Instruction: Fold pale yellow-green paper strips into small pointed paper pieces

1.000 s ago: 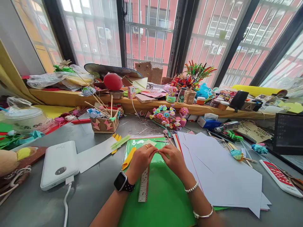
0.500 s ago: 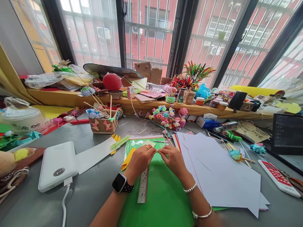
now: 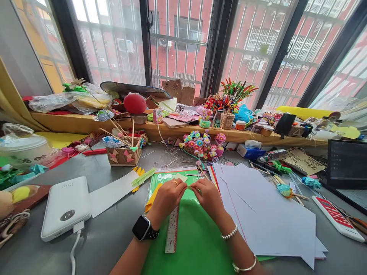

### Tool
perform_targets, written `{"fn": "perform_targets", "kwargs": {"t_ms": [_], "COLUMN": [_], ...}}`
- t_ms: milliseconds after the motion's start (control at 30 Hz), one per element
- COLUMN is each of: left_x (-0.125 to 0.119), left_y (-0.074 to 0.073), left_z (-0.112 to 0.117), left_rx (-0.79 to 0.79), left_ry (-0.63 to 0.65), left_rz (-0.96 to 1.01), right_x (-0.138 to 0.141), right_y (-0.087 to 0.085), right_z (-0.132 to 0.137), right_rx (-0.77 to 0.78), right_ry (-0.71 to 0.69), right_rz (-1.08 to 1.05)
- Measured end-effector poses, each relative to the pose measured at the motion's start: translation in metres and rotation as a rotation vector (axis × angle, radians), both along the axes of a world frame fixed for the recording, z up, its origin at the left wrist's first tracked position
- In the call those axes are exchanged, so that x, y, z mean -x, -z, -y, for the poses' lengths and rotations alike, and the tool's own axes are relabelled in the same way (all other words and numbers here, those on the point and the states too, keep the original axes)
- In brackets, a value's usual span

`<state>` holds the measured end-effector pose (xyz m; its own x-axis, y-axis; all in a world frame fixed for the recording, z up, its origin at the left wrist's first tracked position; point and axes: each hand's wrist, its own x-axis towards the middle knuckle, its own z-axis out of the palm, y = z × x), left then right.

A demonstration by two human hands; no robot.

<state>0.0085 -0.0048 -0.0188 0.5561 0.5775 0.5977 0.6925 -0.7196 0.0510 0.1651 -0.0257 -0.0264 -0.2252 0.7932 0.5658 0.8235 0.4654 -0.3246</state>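
Note:
Over a glossy green sheet (image 3: 197, 236), my left hand (image 3: 168, 194) and my right hand (image 3: 208, 198) meet with fingertips pinched. Between them is a small piece of light green paper (image 3: 189, 187), mostly hidden by the fingers. A ruler (image 3: 171, 235) lies on the sheet below my left hand, its upper end under the fingers. Beside that hand rests folded yellow-orange paper (image 3: 153, 198). Just beyond the fingers sit a pale yellow paper square (image 3: 181, 177) and a pair of scissors (image 3: 198, 175).
White paper sheets (image 3: 272, 214) are stacked on the right, near a red-and-white calculator (image 3: 327, 217) and a laptop (image 3: 346, 164). To the left lie a white power bank (image 3: 67, 206), a white strip (image 3: 111, 194) and folded light green paper (image 3: 145, 176). Behind stands a cardboard box (image 3: 124, 156) with sticks.
The view has shifted slightly. Both hands stay pinched together over the green sheet, and my right fingers have drawn closer together around the small paper.

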Motion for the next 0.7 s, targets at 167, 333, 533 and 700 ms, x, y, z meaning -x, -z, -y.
{"fn": "perform_targets", "kwargs": {"t_ms": [167, 333, 533, 700], "left_x": [0.011, 0.017, 0.002, 0.006], "left_y": [-0.001, -0.001, 0.002, 0.003], "left_z": [-0.006, -0.01, -0.002, -0.004], "left_rx": [-0.027, -0.077, 0.04, 0.024], "left_ry": [-0.081, -0.174, 0.024, -0.024], "left_rz": [0.02, 0.156, -0.02, 0.027], "right_x": [-0.009, -0.013, -0.002, -0.013], "right_y": [0.002, 0.002, 0.0, -0.002], "right_z": [-0.003, -0.005, -0.001, -0.003], "right_rx": [0.001, 0.005, -0.008, 0.01], "right_ry": [0.088, 0.058, -0.033, 0.111], "right_rz": [0.022, -0.001, 0.036, -0.021]}}
